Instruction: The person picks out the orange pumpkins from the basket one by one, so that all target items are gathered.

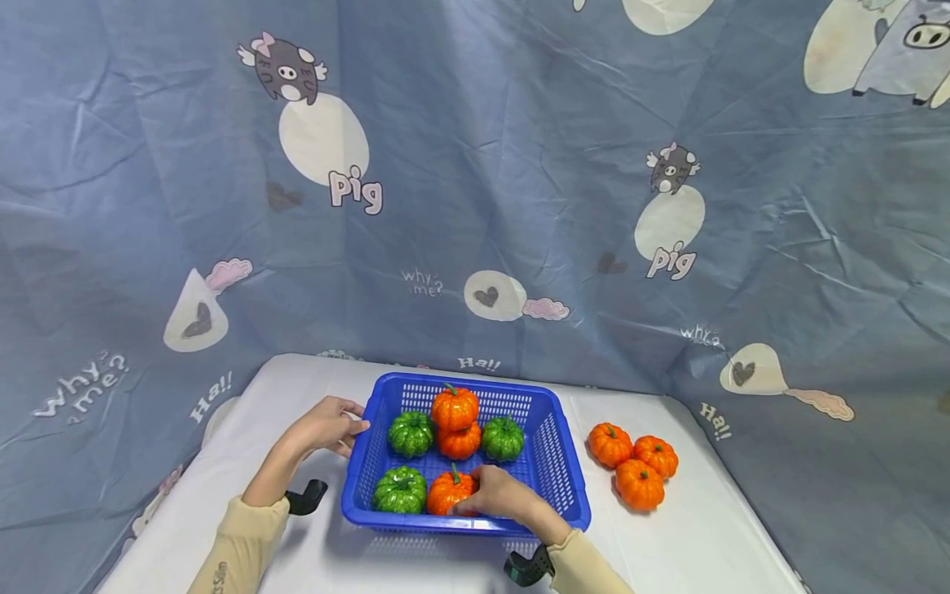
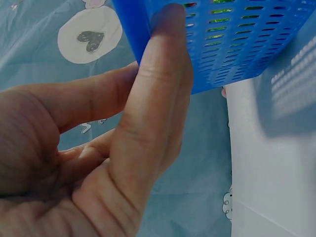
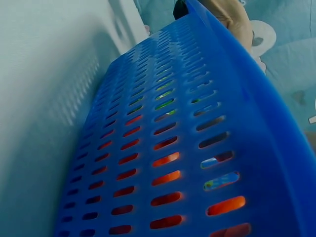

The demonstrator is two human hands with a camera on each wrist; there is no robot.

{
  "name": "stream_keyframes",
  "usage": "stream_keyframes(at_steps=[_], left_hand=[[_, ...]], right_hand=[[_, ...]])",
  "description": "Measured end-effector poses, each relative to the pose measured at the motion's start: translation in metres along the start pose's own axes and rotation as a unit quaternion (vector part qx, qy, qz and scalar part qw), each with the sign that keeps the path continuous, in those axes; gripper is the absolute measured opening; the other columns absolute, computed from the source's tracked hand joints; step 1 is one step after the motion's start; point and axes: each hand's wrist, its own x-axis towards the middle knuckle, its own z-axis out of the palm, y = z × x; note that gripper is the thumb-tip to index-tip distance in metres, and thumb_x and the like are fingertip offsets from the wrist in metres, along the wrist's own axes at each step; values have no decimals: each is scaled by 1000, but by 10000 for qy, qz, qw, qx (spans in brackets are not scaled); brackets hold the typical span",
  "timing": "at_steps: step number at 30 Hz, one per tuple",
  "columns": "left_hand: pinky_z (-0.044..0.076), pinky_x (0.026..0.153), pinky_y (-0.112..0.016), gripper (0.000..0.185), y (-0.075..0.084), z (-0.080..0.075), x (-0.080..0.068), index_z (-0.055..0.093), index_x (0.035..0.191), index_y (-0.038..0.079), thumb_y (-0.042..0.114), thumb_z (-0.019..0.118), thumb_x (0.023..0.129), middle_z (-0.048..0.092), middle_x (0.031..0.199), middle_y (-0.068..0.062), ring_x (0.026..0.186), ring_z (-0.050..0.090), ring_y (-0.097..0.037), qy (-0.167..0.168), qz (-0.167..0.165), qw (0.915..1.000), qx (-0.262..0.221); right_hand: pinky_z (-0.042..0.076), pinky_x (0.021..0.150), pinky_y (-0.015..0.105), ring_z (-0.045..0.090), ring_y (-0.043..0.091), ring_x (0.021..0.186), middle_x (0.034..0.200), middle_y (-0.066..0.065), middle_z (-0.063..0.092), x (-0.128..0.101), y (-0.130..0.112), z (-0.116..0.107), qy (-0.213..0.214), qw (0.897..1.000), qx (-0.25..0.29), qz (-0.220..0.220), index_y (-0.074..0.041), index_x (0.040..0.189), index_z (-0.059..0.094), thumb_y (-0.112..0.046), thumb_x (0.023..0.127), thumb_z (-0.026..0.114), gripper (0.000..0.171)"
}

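Observation:
A blue plastic basket (image 1: 356,503) with slotted walls holds three green pumpkins and three orange ones. My left hand (image 1: 330,425) grips its left rim; in the left wrist view, the fingers (image 2: 153,98) lie against the outer wall and the thumb is at the rim. My right hand (image 1: 500,493) reaches over the near rim and holds an orange pumpkin (image 1: 444,492) at the basket's front. Left of that sits a green pumpkin (image 1: 400,490). Behind, one orange pumpkin (image 1: 454,408) rests atop another between two green ones. The basket wall hides my right hand in the right wrist view.
Three orange pumpkins (image 1: 638,484) sit clustered on the white table (image 1: 705,536), right of the basket. A blue curtain (image 1: 445,231) with pig prints hangs behind and beside the table. Black wrist cameras (image 1: 306,497) are worn on both arms.

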Motion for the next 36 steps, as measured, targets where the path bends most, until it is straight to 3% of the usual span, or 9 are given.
stream_keyframes(at_steps=[8, 15, 20, 28, 36], left_hand=[[61, 63, -36, 41, 1, 2, 0, 44, 131, -16, 4, 51, 96, 69, 89, -17, 71, 69, -21, -32, -30, 10000, -28], [61, 63, -36, 41, 0, 2, 0, 43, 131, -17, 4, 52, 96, 69, 88, -17, 71, 69, -20, -49, 19, 10000, -11], [61, 62, -35, 41, 0, 2, 0, 44, 131, -16, 4, 51, 96, 69, 87, -15, 71, 69, -20, 17, -32, 10000, 1], [61, 62, -36, 41, 2, 1, -1, 43, 131, -17, 4, 50, 96, 70, 87, -15, 71, 69, -20, -2, -2, 10000, 28], [61, 62, -35, 41, 1, 0, -1, 44, 131, -16, 4, 51, 96, 69, 86, -14, 70, 69, -19, 54, -38, 9999, 116]], right_hand=[[48, 63, 25, 55, 11, 68, 77, -1, 63, -1, 3, 0, 136, 9996, 231, 16, -5, 86, 66, -23, 68, 81, 29], [55, 80, 37, 62, 19, 85, 96, 8, 68, -4, 3, -5, 376, 9975, 586, 142, 6, 113, 61, -27, 67, 85, 61], [55, 88, 43, 64, 24, 96, 108, 15, 67, -6, 4, -12, 401, 9951, 876, 208, 10, 125, 54, -25, 69, 84, 73], [55, 89, 43, 62, 27, 101, 113, 16, 65, -20, 0, -37, 393, 9909, 1285, 99, 10, 134, 48, -25, 74, 81, 77], [54, 94, 46, 59, 32, 113, 124, 21, 61, -41, 6, -75, 941, 9853, 1420, 117, 6, 136, 47, -26, 75, 81, 77]])
